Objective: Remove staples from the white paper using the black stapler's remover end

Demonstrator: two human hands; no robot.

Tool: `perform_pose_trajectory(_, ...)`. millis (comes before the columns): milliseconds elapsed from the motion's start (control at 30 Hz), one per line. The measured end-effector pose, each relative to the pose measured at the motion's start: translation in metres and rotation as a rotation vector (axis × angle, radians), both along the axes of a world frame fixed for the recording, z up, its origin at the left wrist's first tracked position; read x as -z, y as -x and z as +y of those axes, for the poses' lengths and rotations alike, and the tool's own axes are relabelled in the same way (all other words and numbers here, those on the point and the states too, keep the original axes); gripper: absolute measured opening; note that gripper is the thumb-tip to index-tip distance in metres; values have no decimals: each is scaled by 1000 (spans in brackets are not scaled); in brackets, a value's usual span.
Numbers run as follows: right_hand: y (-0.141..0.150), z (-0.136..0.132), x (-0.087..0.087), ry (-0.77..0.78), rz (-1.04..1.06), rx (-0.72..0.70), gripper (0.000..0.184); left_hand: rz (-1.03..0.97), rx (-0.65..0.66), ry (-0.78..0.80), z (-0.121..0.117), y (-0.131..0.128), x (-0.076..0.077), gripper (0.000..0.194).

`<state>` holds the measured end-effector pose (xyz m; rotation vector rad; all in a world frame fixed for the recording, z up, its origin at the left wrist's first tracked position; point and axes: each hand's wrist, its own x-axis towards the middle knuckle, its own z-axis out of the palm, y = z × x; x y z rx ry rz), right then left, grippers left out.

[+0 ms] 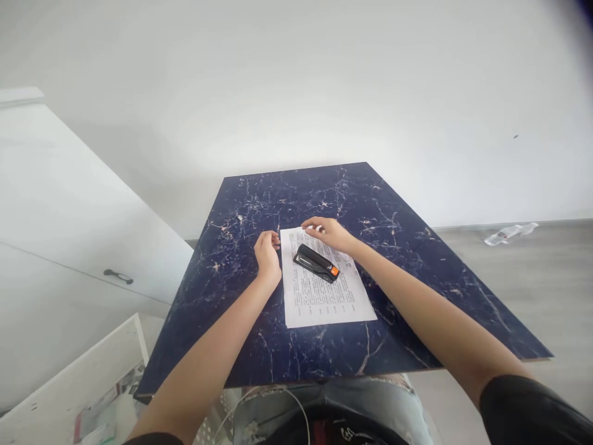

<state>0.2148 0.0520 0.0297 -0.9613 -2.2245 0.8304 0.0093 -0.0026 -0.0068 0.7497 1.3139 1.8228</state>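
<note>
Printed sheets of paper [319, 309] lie on the dark blue marbled table, one edge toward me. On top of them rests a black stapler [315, 263] with an orange patch at its near right end. My left hand [267, 254] stands on its side along the left edge of the paper, fingers loosely curled and holding nothing I can see. Over the far edge of the paper is my right hand [327, 233], its fingers apart and the tips at or just above the top of the sheet. Neither hand touches the stapler.
The table [296, 198] stands close to a white wall. At the left is a white cabinet with a dark handle [118, 276], and below it an open drawer [74, 383] with papers inside. A clear plastic wrapper [509, 233] lies on the floor at the right.
</note>
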Motion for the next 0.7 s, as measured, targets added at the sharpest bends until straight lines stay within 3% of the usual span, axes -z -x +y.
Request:
perform_pose_trajectory(67, -25, -15, -13, 233, -24, -41, 37, 35, 95, -45, -3, -5, 2, 25)
perform_pose_trajectory(133, -45, -29, -21, 437, -53, -176, 46, 56, 188, -77, -1, -3, 2, 31)
perform_pose_trajectory(200, -58, -40, -23, 546, -82, -271, 52, 48, 252, -97, 2, 1, 2, 39)
perform_pose_trajectory(433, -59, -45, -13, 592, -154, -306, 47, -23, 306, -117, 5, 6, 2, 49)
perform_pose_trajectory(700, -60, -47, -18, 535, -180, -319, 43, 4, 309, -91, 7, 5, 3, 48)
